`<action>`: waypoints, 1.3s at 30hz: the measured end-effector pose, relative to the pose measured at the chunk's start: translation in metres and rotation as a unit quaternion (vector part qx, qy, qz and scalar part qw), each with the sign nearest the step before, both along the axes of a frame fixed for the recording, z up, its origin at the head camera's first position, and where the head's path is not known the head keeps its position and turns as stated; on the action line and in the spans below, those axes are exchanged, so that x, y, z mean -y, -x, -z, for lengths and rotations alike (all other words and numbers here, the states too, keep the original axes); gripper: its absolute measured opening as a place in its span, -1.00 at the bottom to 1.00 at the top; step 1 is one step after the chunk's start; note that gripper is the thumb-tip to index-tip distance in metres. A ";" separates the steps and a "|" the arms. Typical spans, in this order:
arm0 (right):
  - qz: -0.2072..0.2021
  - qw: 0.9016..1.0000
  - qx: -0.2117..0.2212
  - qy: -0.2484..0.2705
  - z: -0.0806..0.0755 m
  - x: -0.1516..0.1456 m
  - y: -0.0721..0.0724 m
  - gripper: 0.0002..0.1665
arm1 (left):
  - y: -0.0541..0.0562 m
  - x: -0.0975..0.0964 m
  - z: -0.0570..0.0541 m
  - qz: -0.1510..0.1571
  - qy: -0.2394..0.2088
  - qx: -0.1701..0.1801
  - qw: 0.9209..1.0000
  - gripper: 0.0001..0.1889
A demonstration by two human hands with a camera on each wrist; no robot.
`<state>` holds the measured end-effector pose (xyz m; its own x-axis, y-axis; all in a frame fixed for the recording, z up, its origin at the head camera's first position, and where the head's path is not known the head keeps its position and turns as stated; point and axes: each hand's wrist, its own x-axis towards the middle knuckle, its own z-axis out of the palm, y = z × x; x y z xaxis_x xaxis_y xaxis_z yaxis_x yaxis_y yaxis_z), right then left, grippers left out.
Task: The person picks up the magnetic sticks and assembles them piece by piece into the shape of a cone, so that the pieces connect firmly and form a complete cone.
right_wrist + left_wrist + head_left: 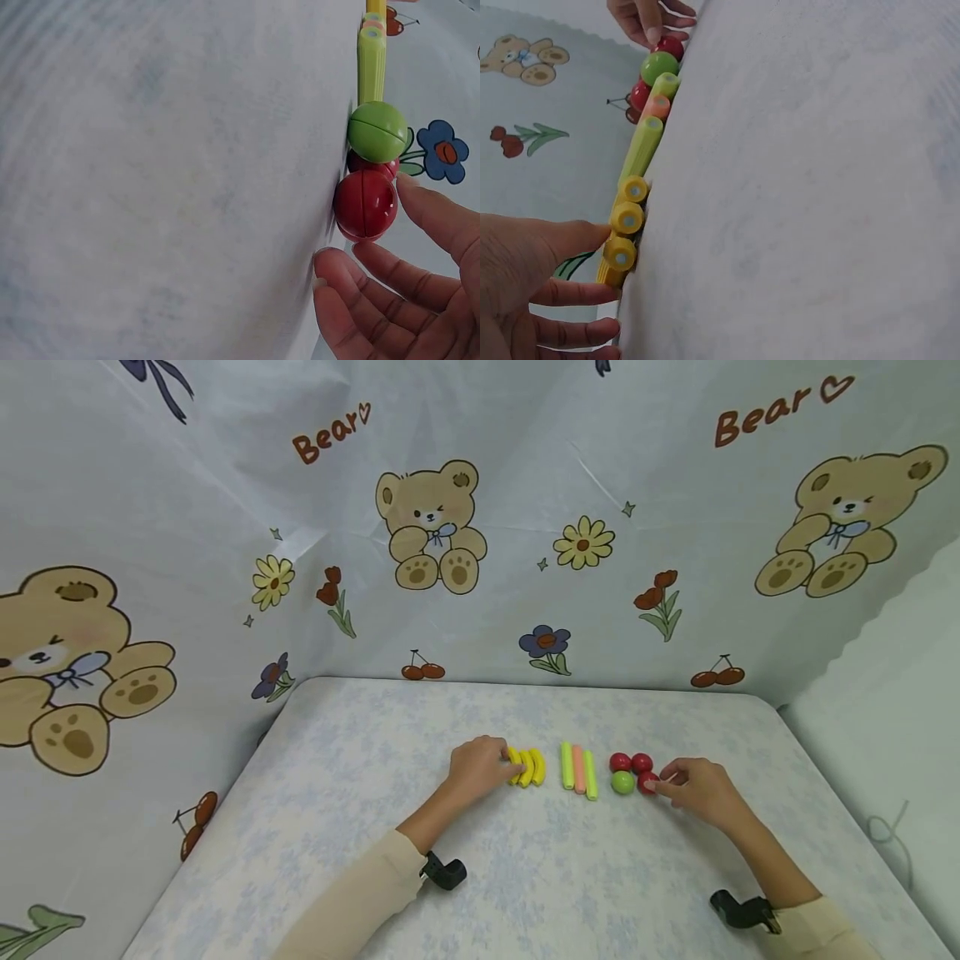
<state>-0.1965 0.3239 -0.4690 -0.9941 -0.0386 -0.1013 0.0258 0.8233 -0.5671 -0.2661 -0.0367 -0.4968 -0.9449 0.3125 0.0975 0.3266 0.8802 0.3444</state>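
Note:
My left hand point(480, 767) is at the left end of a row of several small toy bananas point(527, 767). In the left wrist view its thumb touches them, and its fairly straight fingers point(577, 292) lie beside the nearest one. My right hand point(697, 789) has thumb and forefinger at opposite sides of a glossy red ball point(365, 202) with a seam. That ball sits beside a green ball point(622, 782), with two more red balls point(620, 762) behind. Between bananas and balls lie two light green sticks point(567, 766) and an orange stick point(578, 769).
The items stand in one row across a pale blue-patterned table point(525, 877). A bear-printed cloth point(517, 602) hangs behind and to the left. A white wall point(900, 693) is on the right, with a thin cable point(888, 835) near the table edge.

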 end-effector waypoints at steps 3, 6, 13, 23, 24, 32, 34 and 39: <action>-0.004 1.000 -0.001 0.001 0.001 0.000 0.000 -0.59 | 0.000 -0.006 0.000 0.001 0.022 -0.005 1.000 -0.64; -0.004 1.000 0.002 0.001 0.001 -0.001 0.001 -0.60 | -0.001 -0.009 -0.001 0.003 0.026 -0.010 1.000 -0.71; -0.004 1.000 0.010 -0.006 0.001 0.000 0.002 -0.55 | 0.001 -0.008 -0.002 0.005 0.035 -0.015 0.999 -0.72; 0.005 1.000 -0.005 -0.020 0.008 0.004 0.008 -0.46 | 0.005 -0.015 -0.002 -0.003 0.088 -0.053 0.995 -0.59; 0.003 1.000 -0.007 -0.020 0.008 0.004 0.008 -0.47 | 0.005 -0.015 -0.002 -0.003 0.090 -0.053 0.995 -0.60; 0.002 1.000 0.002 -0.022 0.009 0.003 0.006 -0.50 | 0.004 -0.009 0.000 -0.013 0.086 -0.047 0.995 -0.68; 0.004 1.000 0.008 -0.020 0.007 0.004 0.004 -0.49 | 0.003 -0.004 0.000 -0.009 0.078 -0.047 0.996 -0.70; 0.004 1.000 0.002 -0.016 -0.002 0.005 -0.004 -0.49 | -0.003 0.009 -0.002 0.006 0.050 -0.036 0.998 -0.75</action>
<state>-0.1925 0.3188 -0.4674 -0.9939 -0.0271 -0.1070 0.0351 0.8412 -0.5396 -0.2634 -0.0459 -0.4946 -0.9328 0.3355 0.1318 0.3580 0.9049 0.2302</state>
